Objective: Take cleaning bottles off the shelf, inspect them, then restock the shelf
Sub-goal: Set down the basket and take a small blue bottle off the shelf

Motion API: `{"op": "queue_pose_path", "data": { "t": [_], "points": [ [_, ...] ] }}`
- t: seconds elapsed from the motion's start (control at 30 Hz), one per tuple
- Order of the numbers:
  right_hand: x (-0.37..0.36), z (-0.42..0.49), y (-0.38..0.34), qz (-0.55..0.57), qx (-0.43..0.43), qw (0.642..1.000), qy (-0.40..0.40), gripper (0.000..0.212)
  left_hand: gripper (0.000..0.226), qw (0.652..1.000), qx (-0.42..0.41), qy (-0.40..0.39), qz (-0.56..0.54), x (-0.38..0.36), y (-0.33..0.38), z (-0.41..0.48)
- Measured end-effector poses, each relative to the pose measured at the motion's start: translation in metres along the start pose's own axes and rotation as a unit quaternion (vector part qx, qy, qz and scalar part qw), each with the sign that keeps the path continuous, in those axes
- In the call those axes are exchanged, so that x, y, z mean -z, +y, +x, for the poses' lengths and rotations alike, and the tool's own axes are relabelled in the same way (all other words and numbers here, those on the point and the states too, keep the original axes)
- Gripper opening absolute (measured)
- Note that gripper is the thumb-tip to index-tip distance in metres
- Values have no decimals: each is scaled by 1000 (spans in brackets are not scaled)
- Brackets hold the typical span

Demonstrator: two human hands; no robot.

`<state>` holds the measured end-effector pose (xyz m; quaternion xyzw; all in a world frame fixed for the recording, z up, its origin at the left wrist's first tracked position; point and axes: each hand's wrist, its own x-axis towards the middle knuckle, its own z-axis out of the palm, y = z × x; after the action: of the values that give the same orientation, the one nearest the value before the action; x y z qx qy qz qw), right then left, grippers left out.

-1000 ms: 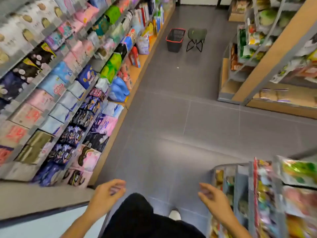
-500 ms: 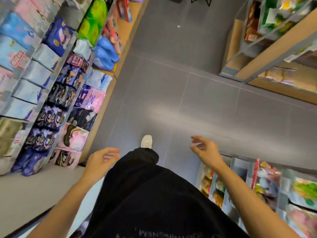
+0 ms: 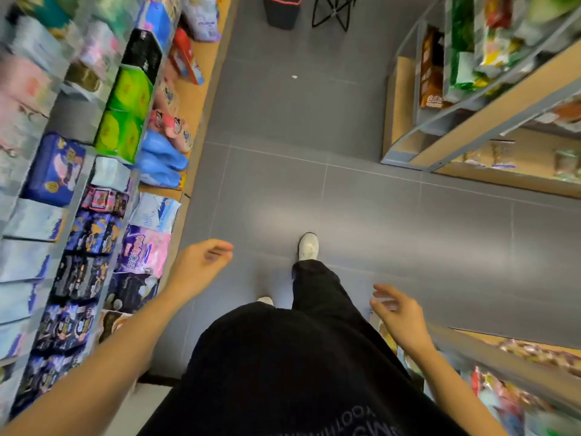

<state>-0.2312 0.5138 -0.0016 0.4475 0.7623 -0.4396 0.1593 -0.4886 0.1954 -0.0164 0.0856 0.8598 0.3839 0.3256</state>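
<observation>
Along the left side ran a tall shelf unit [image 3: 74,119], packed with soft packets and blurred towards the edge of the view. A navy packet [image 3: 53,169] sat on an upper tier, bright green packs [image 3: 125,111] stood just to its right, and blue packs [image 3: 163,158] lay on the wooden base ledge below them. A pink packet [image 3: 146,250] leaned lower down, close to the left hand [image 3: 201,265]. That hand hung over the floor beside the shelf, touching nothing, its fingers loosely curled with the tips near the thumb.

The grey tiled floor [image 3: 283,184] filled the middle. At the top edge stood a black basket with a red rim [image 3: 281,11] and, just right of it, the black legs of a folding stool [image 3: 330,12]. One white shoe [image 3: 308,247] was planted ahead at the end of a black trouser leg [image 3: 317,291]; the toe of the other shoe [image 3: 265,300] showed above the hem of a black top [image 3: 283,372].

The right hand [image 3: 399,316] hung at the person's side, empty, its fingers relaxed and slightly apart, blurred at the tips. Behind it a low rack [image 3: 503,366] held bright packets. Farther right, a wood-edged shelf unit [image 3: 503,99] carried snack bags [image 3: 465,42].

No cleaning bottles could be picked out; the goods on the left shelf were too blurred to tell whether any stood there.
</observation>
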Motion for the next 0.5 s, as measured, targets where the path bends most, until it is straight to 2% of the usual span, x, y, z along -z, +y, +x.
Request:
{"op": "queue_pose_path", "data": {
  "t": [0.1,0.23,0.5],
  "points": [
    [20,49,-18,32,-6,999,2,32,14,999,0,-26,36,2,27,51],
    [53,124,-57,16,18,1000,-12,31,13,996,22,-49,76,10,56,108],
    [117,269,-179,-34,75,996,-31,31,30,995,79,10,66,51,100,218]
  ]
}}
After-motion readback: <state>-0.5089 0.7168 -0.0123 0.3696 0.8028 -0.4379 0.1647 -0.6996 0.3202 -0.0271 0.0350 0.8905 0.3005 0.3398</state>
